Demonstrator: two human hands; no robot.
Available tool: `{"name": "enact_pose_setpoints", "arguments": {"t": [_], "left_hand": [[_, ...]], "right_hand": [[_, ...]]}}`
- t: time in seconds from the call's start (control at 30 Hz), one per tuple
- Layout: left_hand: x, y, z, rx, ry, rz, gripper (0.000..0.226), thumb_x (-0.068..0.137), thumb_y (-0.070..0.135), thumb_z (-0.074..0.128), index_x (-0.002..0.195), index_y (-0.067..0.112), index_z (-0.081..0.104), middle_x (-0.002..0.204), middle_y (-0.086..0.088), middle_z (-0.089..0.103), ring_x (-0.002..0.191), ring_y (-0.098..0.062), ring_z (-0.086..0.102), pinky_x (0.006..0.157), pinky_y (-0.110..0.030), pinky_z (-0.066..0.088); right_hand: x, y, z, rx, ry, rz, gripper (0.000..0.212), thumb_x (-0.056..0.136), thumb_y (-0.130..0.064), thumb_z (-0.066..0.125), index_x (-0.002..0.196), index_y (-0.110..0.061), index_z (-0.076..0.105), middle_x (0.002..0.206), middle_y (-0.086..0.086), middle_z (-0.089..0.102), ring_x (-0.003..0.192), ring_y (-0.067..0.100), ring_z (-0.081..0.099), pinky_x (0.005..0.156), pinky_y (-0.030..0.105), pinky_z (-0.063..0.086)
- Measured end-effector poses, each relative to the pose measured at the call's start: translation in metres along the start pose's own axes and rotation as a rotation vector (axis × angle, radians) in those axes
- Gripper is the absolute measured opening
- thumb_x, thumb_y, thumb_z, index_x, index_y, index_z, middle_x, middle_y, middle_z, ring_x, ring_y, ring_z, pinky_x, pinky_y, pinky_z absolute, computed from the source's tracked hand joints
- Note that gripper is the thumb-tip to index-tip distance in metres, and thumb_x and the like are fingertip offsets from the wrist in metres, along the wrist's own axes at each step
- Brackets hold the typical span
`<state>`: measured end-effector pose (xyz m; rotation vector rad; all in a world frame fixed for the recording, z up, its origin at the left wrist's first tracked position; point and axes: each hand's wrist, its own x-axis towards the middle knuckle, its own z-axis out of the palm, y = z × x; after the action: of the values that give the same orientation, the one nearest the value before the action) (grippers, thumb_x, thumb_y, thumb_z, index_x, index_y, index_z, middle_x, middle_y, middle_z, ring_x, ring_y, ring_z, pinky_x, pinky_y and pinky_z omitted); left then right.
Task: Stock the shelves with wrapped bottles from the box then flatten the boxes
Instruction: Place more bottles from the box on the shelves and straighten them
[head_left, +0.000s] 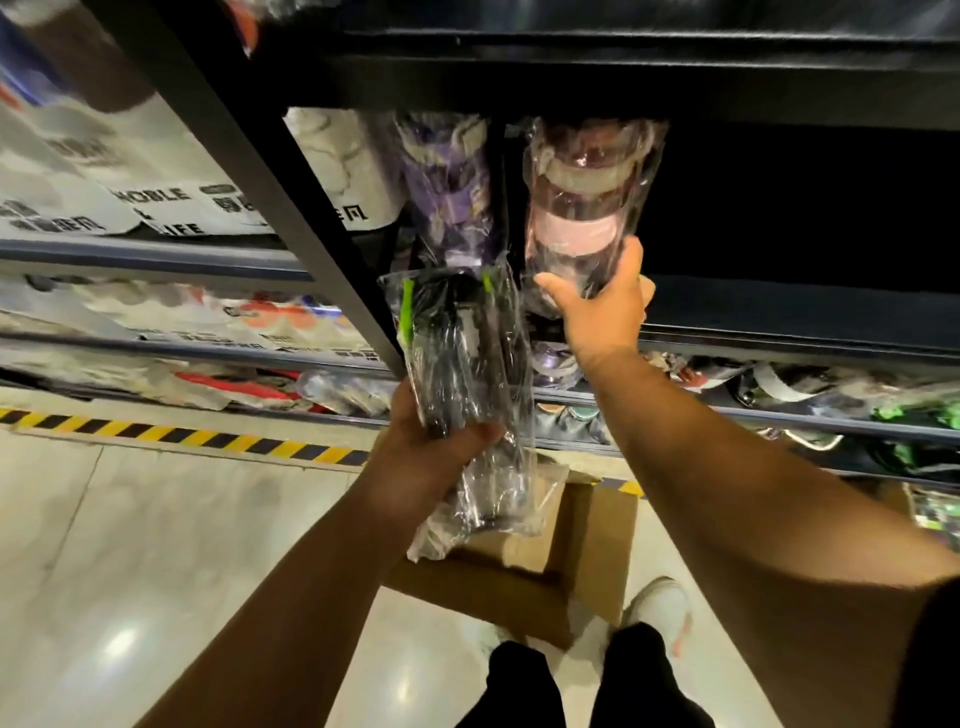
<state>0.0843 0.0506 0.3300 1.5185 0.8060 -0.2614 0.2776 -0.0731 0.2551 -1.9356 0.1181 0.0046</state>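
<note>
The left hand (431, 447) curled its fingers and thumb round the lower half of one black bottle (462, 353) in clear wrap, tilted up toward the shelf (779, 338). Just above that hand stood one purple wrapped bottle (447, 192), and beside it one pink wrapped bottle (587, 192). The right hand (602, 312) gripped the pink one's lower end, thumb spread to the left. One open cardboard box (587, 530) sat on the floor below both hands.
</note>
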Motion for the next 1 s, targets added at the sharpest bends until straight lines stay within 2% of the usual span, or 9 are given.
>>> {"name": "enact_pose_setpoints", "arguments": {"t": [0.13,0.23,0.33,0.43,0.57,0.73,0.8,0.87,1.0], "left_hand": [[0.003,-0.006,-0.003,0.036,-0.006,0.004,0.080,0.057,0.052,0.082,0.128,0.045,0.044,0.107,0.009,0.073,0.096,-0.019,0.072,0.071,-0.041,0.057],[0.004,-0.008,-0.006,0.069,-0.001,0.009,0.081,0.053,0.059,0.080,0.124,0.049,0.043,0.104,0.011,0.073,0.095,-0.020,0.071,0.068,-0.038,0.054],[0.004,-0.008,-0.009,0.036,-0.006,0.006,0.070,0.072,0.040,0.085,0.128,0.046,0.043,0.106,0.013,0.072,0.099,-0.017,0.070,0.079,-0.044,0.057],[0.004,-0.008,-0.010,0.004,-0.031,0.015,0.067,0.078,0.025,0.082,0.130,0.043,0.043,0.107,0.014,0.073,0.098,-0.014,0.071,0.084,-0.044,0.056],[0.004,-0.009,-0.008,-0.030,-0.037,0.045,0.065,0.081,0.019,0.077,0.133,0.037,0.042,0.101,0.015,0.074,0.088,-0.006,0.073,0.070,-0.032,0.051],[0.003,-0.008,0.000,-0.015,-0.041,0.070,0.062,0.085,0.014,0.075,0.134,0.031,0.040,0.097,0.011,0.072,0.076,0.002,0.071,0.051,-0.015,0.048],[0.000,-0.006,0.004,-0.008,-0.049,0.078,0.065,0.085,0.013,0.075,0.136,0.031,0.038,0.104,0.010,0.070,0.082,-0.003,0.072,0.060,-0.018,0.053],[0.000,-0.006,0.006,-0.018,-0.052,0.095,0.072,0.083,0.011,0.076,0.140,0.030,0.036,0.114,0.007,0.068,0.098,-0.010,0.069,0.081,-0.033,0.056],[-0.002,-0.019,0.014,-0.010,-0.120,0.141,0.082,0.082,-0.001,0.075,0.144,0.029,0.031,0.125,0.005,0.061,0.109,-0.005,0.064,0.078,-0.023,0.055]], "right_hand": [[0.003,0.003,0.014,0.012,0.049,-0.037,0.087,0.074,-0.037,0.085,0.142,-0.012,0.036,0.125,0.006,0.047,0.124,0.021,0.034,0.101,0.029,0.035],[0.006,0.000,0.022,-0.019,0.086,-0.043,0.076,0.074,-0.039,0.085,0.129,-0.008,0.043,0.123,0.008,0.050,0.125,0.026,0.036,0.099,0.030,0.037],[0.013,-0.003,0.031,-0.054,0.104,-0.033,0.070,0.072,-0.044,0.085,0.113,-0.003,0.046,0.120,0.012,0.052,0.122,0.031,0.039,0.099,0.040,0.043],[0.020,-0.008,0.034,-0.079,0.112,-0.010,0.072,0.070,-0.046,0.085,0.112,0.001,0.050,0.120,0.019,0.054,0.125,0.032,0.039,0.099,0.038,0.040],[0.021,-0.009,0.036,-0.099,0.078,0.019,0.073,0.070,-0.047,0.085,0.110,0.002,0.050,0.118,0.020,0.056,0.125,0.032,0.039,0.099,0.039,0.038],[0.015,-0.002,0.025,-0.107,-0.020,0.041,0.083,0.071,-0.038,0.088,0.129,-0.003,0.040,0.136,0.016,0.046,0.127,0.032,0.042,0.103,0.041,0.042],[0.005,-0.002,0.015,-0.116,-0.072,0.052,0.098,0.076,-0.036,0.085,0.149,-0.008,0.026,0.152,0.012,0.032,0.139,0.029,0.034,0.113,0.037,0.034],[-0.011,-0.002,0.001,-0.020,-0.085,0.075,0.101,0.082,-0.036,0.079,0.156,-0.015,0.015,0.159,0.007,0.022,0.143,0.024,0.030,0.115,0.034,0.032],[-0.068,-0.001,-0.034,0.251,-0.209,0.226,0.064,0.090,-0.042,0.068,0.145,-0.024,0.042,0.145,-0.003,0.044,0.129,0.012,0.047,0.098,0.014,0.043]]}}
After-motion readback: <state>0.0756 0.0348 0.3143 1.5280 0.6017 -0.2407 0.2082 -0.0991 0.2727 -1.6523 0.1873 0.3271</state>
